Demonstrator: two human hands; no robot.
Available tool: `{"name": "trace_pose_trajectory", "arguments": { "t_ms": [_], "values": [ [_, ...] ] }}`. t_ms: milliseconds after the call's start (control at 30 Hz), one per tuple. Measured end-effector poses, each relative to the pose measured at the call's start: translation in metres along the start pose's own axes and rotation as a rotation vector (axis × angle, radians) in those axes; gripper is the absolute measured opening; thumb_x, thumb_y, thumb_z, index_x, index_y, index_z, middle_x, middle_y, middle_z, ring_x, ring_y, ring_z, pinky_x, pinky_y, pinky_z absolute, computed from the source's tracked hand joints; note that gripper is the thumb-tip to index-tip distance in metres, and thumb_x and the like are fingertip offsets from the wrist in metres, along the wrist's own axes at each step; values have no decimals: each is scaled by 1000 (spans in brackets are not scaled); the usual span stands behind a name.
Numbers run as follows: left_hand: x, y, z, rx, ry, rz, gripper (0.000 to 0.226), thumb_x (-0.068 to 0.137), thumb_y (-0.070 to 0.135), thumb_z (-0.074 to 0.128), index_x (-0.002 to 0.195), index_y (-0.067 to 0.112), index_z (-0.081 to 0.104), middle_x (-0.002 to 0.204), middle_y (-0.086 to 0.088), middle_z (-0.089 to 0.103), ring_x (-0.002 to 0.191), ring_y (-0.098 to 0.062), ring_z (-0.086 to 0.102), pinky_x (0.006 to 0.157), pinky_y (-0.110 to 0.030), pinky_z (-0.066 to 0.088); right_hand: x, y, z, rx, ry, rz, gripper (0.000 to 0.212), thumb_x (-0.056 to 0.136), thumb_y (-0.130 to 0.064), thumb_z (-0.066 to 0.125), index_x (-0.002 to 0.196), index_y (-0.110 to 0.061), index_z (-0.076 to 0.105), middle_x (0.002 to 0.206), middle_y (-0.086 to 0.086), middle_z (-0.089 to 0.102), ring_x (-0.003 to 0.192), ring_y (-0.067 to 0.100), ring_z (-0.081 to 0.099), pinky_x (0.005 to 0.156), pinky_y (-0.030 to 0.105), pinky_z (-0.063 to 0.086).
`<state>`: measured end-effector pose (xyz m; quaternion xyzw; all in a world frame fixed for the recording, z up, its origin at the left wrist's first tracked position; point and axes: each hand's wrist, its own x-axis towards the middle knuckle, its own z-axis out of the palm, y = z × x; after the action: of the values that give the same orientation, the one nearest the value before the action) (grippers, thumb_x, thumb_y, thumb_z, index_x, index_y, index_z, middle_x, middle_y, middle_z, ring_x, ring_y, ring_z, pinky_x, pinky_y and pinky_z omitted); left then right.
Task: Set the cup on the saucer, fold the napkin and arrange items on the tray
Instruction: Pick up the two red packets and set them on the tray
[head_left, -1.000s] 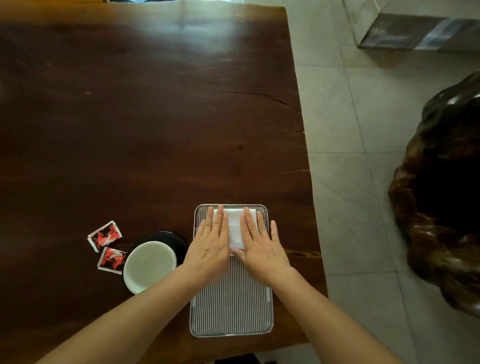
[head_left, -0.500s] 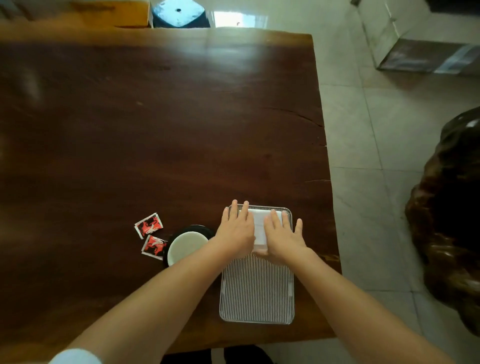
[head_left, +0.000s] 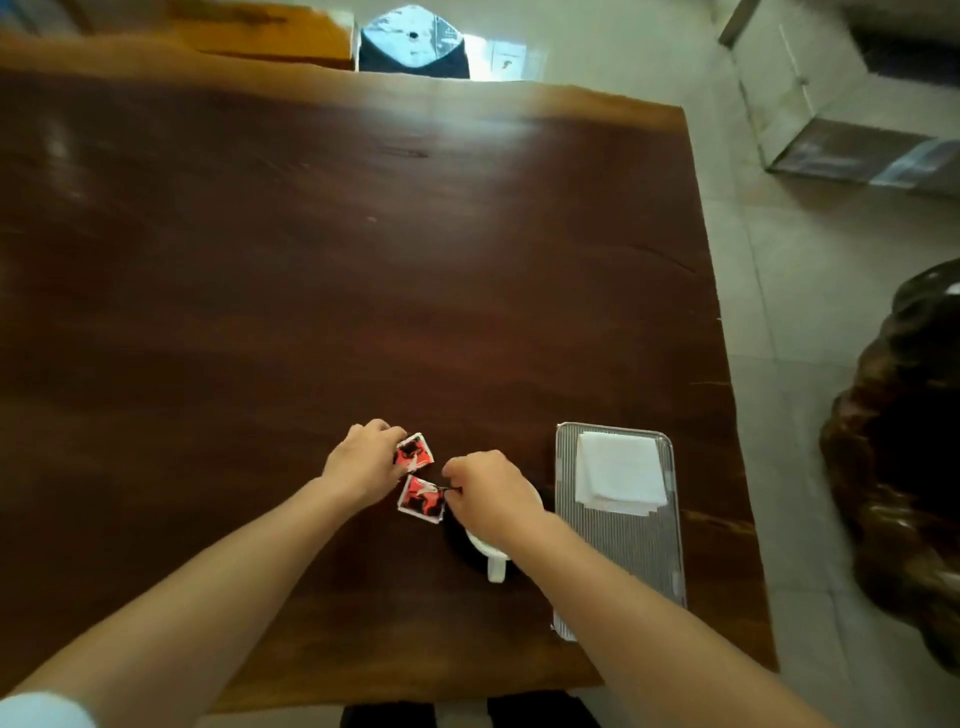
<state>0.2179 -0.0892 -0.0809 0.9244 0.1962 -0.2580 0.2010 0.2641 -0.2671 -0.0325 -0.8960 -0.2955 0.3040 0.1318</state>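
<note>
A folded white napkin lies on the far half of the ribbed metal tray at the table's right edge. A white cup sits on a dark saucer, mostly hidden under my right forearm. Two red-and-black sachets lie left of the cup. My left hand pinches the far sachet at its left edge. My right hand pinches the right edge of the near sachet. Both sachets look flat on the wood.
The dark wooden table runs far and left; its right edge drops to a tiled floor. A dark carved wooden seat stands at the right. A pale block and a dark stool stand beyond the far edge.
Both hands left the napkin on the tray and moved left to the two sachets. The napkin now lies uncovered. The camera view shifted left and back.
</note>
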Motion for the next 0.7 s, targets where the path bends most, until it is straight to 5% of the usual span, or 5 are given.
{"name": "trace_pose_trajectory", "arguments": {
  "t_ms": [167, 333, 567, 700],
  "values": [
    [13, -23, 20, -44, 14, 65, 56, 90, 41, 68, 139, 21, 50, 135, -5, 49, 122, -25, 47, 95, -42, 52, 32, -45, 53, -513, -67, 5, 23, 89, -22, 63, 111, -18, 69, 110, 9, 68, 105, 31, 49, 83, 44, 35],
    [28, -23, 25, -49, 72, 125, 41, 88, 37, 70, 121, 19, 55, 120, -4, 54, 110, -23, 50, 84, -36, 52, 52, -51, 74, -595, -68, 152, 26, 87, -20, 64, 113, -16, 66, 109, 9, 65, 104, 30, 46, 82, 44, 32],
    [31, -25, 15, -218, -20, 44, 24, 85, 29, 73, 97, 20, 54, 93, -2, 64, 92, -24, 61, 72, -40, 54, 57, -53, 69, -439, -43, 132, 16, 92, -17, 59, 106, -19, 65, 106, 8, 67, 102, 31, 54, 76, 40, 31],
    [24, -40, -1, -658, -144, -37, 18, 82, 11, 76, 99, 15, 71, 93, -8, 76, 85, -23, 74, 81, -44, 62, 50, -54, 45, 187, 119, 348, 13, 89, -12, 62, 98, -16, 71, 100, 9, 71, 94, 31, 65, 76, 38, 50]
  ]
}}
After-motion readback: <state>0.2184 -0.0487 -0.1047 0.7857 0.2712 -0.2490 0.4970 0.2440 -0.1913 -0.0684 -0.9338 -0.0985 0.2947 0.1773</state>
